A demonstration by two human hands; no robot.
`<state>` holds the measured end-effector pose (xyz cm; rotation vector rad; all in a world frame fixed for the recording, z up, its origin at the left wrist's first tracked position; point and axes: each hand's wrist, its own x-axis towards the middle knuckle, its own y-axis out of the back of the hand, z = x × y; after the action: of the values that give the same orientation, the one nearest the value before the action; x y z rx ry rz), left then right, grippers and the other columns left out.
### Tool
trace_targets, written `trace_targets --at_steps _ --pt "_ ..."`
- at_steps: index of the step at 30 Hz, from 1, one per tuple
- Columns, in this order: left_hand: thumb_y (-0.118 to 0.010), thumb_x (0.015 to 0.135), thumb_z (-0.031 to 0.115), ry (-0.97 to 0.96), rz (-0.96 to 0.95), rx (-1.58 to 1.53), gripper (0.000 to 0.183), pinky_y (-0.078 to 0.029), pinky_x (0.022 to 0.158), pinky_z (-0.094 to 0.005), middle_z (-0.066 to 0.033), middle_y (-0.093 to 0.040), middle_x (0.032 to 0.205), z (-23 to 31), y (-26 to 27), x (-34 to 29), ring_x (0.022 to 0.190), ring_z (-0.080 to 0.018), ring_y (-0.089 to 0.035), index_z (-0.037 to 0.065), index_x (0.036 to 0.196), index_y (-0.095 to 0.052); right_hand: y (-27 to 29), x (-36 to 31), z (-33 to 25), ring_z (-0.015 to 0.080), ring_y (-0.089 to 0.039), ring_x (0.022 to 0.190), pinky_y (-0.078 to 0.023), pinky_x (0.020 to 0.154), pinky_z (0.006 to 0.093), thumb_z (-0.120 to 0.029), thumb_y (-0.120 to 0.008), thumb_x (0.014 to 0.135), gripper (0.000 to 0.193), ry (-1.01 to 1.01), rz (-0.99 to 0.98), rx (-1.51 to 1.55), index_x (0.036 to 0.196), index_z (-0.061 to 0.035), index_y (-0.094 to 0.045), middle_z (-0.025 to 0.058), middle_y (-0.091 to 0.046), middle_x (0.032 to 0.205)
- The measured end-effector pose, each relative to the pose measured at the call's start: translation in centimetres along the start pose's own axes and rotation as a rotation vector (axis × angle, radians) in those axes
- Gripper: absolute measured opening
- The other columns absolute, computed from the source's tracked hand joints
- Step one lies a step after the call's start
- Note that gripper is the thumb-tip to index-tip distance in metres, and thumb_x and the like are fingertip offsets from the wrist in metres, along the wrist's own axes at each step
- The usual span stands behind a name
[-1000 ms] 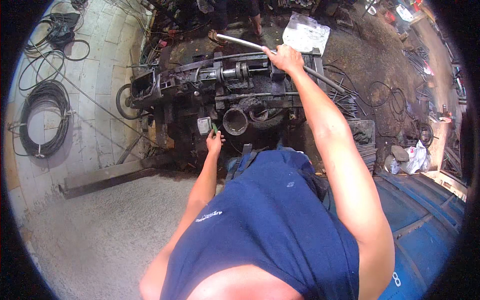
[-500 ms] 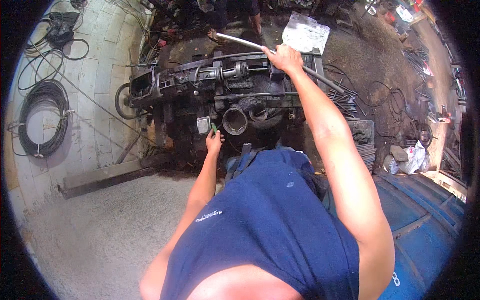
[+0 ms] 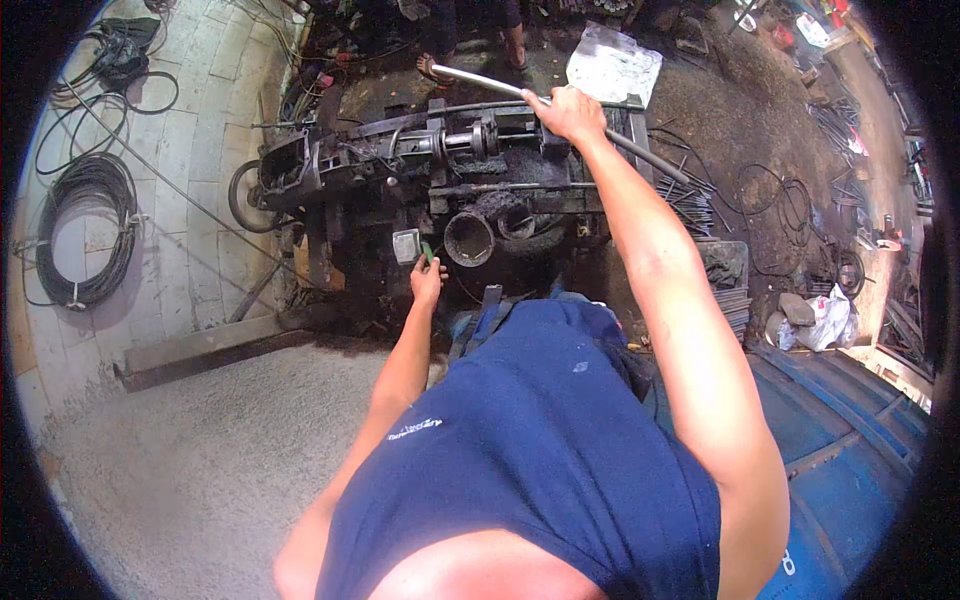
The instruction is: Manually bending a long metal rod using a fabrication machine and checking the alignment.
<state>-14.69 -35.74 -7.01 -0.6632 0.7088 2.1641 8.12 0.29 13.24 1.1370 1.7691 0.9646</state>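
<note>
My right hand (image 3: 572, 113) is wrapped round a long metal rod (image 3: 475, 81). The rod slants over a dark, greasy machine (image 3: 400, 150), its bright end at the far left and its duller end at the near right. On the near side of the machine, my left hand (image 3: 428, 280) has its fingers closed on a small green handle (image 3: 428, 251). The handle is beside a small pale grey box (image 3: 406, 246), and whether it is fixed to the box I cannot tell. A shiny shaft (image 3: 462, 140) with round collars lies along the machine, below the rod.
Two round open pipe ends (image 3: 469, 241) face up near my left hand. Loose thin rods (image 3: 690, 205) lie right of the machine. A coil of black cable (image 3: 62, 230) is at the left. Blue metal panels (image 3: 840, 440) lie at the near right. Another person's foot (image 3: 428, 68) is beyond the machine.
</note>
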Motion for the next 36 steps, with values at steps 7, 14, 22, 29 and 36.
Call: trace_targets --at_steps 7,14,22,29,36 --pt "-0.06 0.095 0.025 -0.012 0.001 0.024 0.06 -0.048 0.056 -0.0263 -0.0074 -0.07 0.087 0.2 -0.1 -0.2 0.067 -0.0126 -0.065 0.001 0.145 -0.037 -0.2 0.3 0.4 0.0374 -0.066 0.103 -0.052 0.088 0.0455 -0.076 -0.046 0.083 0.08 -0.014 -0.014 0.02 0.102 -0.0027 -0.073 0.0215 -0.07 0.104" --pt "-0.06 0.089 0.03 -0.121 0.184 0.484 0.05 -0.054 0.077 -0.0404 -0.0189 -0.07 0.097 1.7 -0.3 -0.4 0.085 -0.0288 -0.069 0.002 0.13 -0.056 -0.3 0.0 0.2 0.0382 -0.067 0.101 -0.052 0.087 0.0462 -0.076 -0.045 0.083 0.081 0.009 0.031 0.022 0.098 -0.0017 -0.073 0.0224 -0.07 0.101" --pt "-0.057 0.083 0.034 -0.131 0.115 1.095 0.044 -0.05 0.093 -0.0483 -0.0255 -0.066 0.111 7.1 -1.3 -2.6 0.106 -0.0405 -0.063 0.002 0.112 -0.067 -0.1 -0.1 -0.3 0.0383 -0.067 0.099 -0.053 0.086 0.0464 -0.074 -0.047 0.084 0.079 0.001 0.016 0.009 0.098 -0.0012 -0.073 0.0229 -0.07 0.1" --pt "-0.057 0.084 0.034 -0.124 0.097 1.059 0.043 -0.05 0.093 -0.0485 -0.0254 -0.066 0.111 7.3 -1.4 -2.5 0.107 -0.0411 -0.063 0.003 0.112 -0.067 -0.5 0.1 0.1 0.0388 -0.067 0.1 -0.053 0.087 0.0461 -0.074 -0.046 0.084 0.079 0.006 0.018 0.015 0.099 -0.002 -0.073 0.023 -0.07 0.101" --pt "-0.056 0.086 0.036 -0.102 0.113 0.976 0.046 -0.049 0.093 -0.0489 -0.0269 -0.065 0.113 6.0 -1.0 -2.2 0.108 -0.042 -0.062 0.004 0.118 -0.063 -0.5 0.2 0.3 0.0384 -0.066 0.101 -0.052 0.087 0.0464 -0.075 -0.045 0.083 0.08 -0.008 0.009 0.01 0.099 -0.0025 -0.073 0.0225 -0.07 0.101"
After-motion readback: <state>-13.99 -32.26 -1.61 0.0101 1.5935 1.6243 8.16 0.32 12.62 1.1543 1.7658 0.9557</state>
